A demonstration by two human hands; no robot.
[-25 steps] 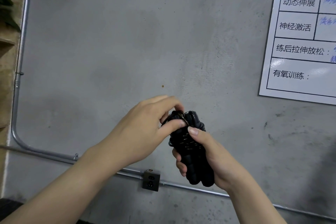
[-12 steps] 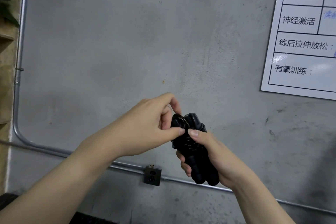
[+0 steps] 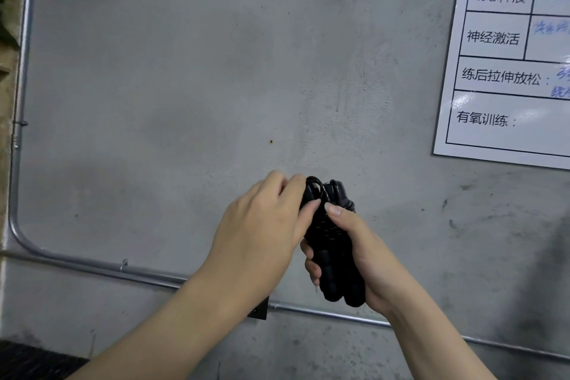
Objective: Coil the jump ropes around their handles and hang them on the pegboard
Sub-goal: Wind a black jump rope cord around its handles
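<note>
The handles (image 3: 337, 259) stood upright in the right hand (image 3: 364, 259), before the wall (image 3: 185, 71); the left hand (image 3: 262, 231) pinched their top from the left, the chart (image 3: 509, 65) up right.

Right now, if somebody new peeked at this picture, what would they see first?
First, the two hands in the middle: the right hand grips a black jump rope bundle, handles side by side with rope wound round them, while the left hand pinches the rope at its top. Next, the white chart with black Chinese writing at the upper right of the grey concrete wall.
</note>
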